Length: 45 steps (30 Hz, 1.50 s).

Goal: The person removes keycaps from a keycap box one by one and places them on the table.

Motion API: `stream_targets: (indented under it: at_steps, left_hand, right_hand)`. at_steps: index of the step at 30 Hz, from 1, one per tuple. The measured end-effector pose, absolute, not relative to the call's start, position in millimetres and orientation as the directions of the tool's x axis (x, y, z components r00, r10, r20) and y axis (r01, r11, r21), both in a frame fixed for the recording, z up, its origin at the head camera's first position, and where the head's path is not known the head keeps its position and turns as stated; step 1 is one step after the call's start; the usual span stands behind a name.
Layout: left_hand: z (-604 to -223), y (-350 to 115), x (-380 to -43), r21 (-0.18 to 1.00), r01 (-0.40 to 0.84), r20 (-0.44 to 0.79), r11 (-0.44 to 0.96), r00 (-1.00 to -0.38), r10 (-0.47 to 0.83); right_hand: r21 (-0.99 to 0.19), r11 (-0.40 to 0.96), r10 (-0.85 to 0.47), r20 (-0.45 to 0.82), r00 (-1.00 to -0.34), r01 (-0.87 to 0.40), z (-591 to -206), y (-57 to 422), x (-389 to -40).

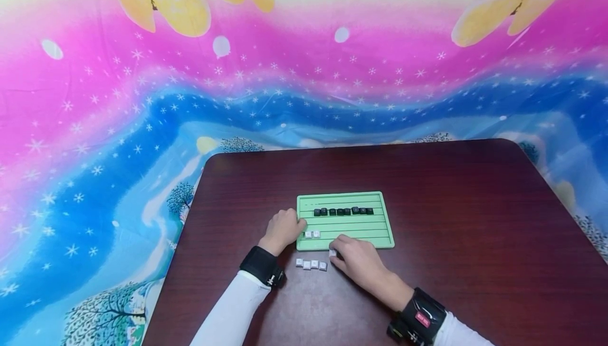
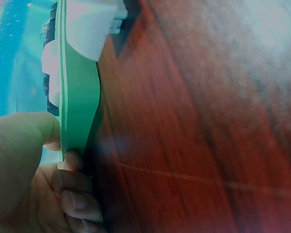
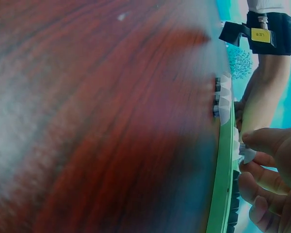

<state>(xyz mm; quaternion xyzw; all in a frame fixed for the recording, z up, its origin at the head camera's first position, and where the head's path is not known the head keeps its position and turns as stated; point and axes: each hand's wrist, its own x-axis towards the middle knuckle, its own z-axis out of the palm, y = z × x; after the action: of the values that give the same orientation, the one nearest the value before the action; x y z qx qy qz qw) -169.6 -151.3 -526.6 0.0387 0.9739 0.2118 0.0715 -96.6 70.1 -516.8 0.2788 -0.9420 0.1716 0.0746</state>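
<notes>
A light green ridged board lies on the table, with a row of several black keycaps along its upper part. Two white keycaps sit side by side near its lower left corner. My left hand grips the board's left edge, thumb on top and fingertips at the underside. Over the board's near edge, my right hand pinches a white keycap between thumb and fingers. Several more white keycaps lie in a loose row on the table just in front of the board.
The dark reddish-brown table extends around the board, its far edge meeting a colourful printed cloth. Black wrist bands with cameras sit on both wrists, the left band close to the loose keycaps.
</notes>
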Motion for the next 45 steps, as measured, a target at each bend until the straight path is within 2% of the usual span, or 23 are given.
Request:
stream_targets:
  at_steps: [45]
  left_hand:
    - [-525,-150,-169,0.421,0.032,-0.135,0.906,-0.986,0.098]
  right_hand:
    - [-0.291,0.753,-0.561,0.185,-0.807,-0.590,-533,68,-80]
